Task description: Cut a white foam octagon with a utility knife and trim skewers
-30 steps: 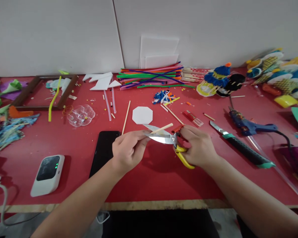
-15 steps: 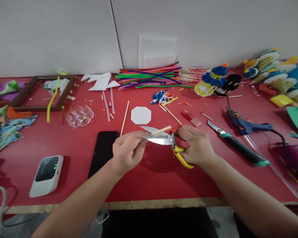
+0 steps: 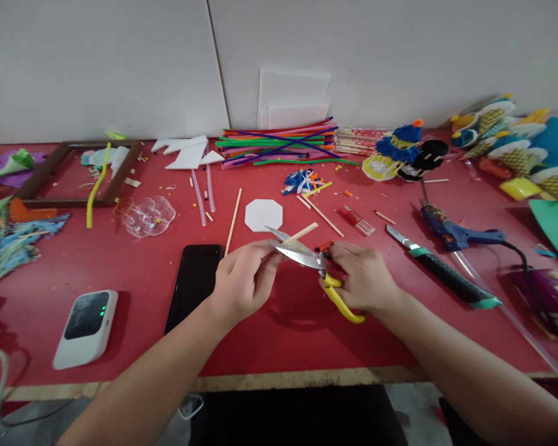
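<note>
My left hand [image 3: 246,279] is closed around a thin wooden stick [image 3: 302,234], whose free end juts out to the right. In my right hand [image 3: 365,275] is a pair of scissors [image 3: 302,255] with red and yellow handles. Its blades point left and lie around the stick, close to my left fingertips. How deep the blades bite cannot be made out. Just beyond the blades, a white octagonal piece [image 3: 263,215] lies flat on the red table [image 3: 302,347]. Another wooden stick [image 3: 233,220] rests left of it.
A black phone [image 3: 193,285] and a white device [image 3: 86,328] lie to the left. A utility knife [image 3: 446,272] and a glue gun [image 3: 460,229] lie right. Pipe cleaners [image 3: 279,145] are piled at the back, near a small blue-hatted figure [image 3: 400,145].
The scissors have tilted, with the blades now sloping down to the right. The stick's free end has risen slightly. My hands stay in nearly the same place.
</note>
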Demonstrator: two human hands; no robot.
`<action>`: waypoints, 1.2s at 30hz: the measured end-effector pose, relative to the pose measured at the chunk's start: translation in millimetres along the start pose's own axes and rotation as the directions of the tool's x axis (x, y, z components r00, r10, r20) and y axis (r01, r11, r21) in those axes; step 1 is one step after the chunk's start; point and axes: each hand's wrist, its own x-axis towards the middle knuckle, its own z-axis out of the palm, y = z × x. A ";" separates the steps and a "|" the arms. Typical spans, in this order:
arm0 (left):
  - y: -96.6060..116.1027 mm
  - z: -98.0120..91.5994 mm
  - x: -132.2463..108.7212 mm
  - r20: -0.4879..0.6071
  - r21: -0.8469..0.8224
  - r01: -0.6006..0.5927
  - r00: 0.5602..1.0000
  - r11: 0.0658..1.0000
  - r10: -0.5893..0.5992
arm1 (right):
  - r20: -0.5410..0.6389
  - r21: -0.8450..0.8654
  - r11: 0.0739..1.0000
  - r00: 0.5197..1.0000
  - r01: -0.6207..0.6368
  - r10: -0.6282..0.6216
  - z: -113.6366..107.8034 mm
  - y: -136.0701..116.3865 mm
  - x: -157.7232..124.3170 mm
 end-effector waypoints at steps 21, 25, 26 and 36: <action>-1.1 2.4 0.1 -0.037 0.024 0.062 0.997 0.998 -0.061 | 0.010 -0.006 0.996 0.996 -0.085 0.085 3.7 1.4 4.4; -1.8 2.0 2.0 -0.052 0.017 0.030 0.998 0.999 -0.030 | 0.023 0.054 0.993 0.994 -0.108 0.107 2.7 -0.3 7.7; -1.9 1.9 2.4 -0.054 0.001 0.015 0.998 1.000 -0.015 | 0.017 0.063 0.992 0.994 -0.105 0.105 2.4 -0.6 8.2; -4.7 2.2 5.4 -0.107 -0.089 -0.060 0.993 0.994 0.051 | -0.045 0.071 0.995 0.997 -0.065 0.068 5.3 1.9 6.8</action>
